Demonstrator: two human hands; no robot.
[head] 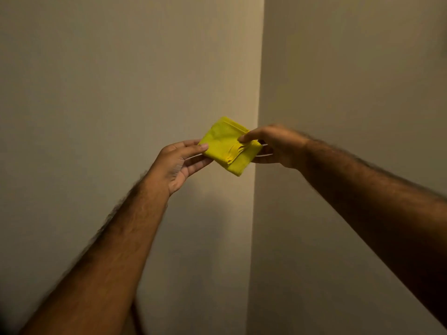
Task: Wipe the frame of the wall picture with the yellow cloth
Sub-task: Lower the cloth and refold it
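A yellow cloth, folded into a small thick square, is held up in front of me at the middle of the view. My left hand pinches its left corner with thumb on top and fingers beneath. My right hand grips its right edge, thumb pressed on the folded layers. The wall picture and its frame are not in view.
Plain beige walls fill the view. A protruding wall corner runs vertically just behind the cloth. A dark sliver shows at the far right edge; I cannot tell what it is.
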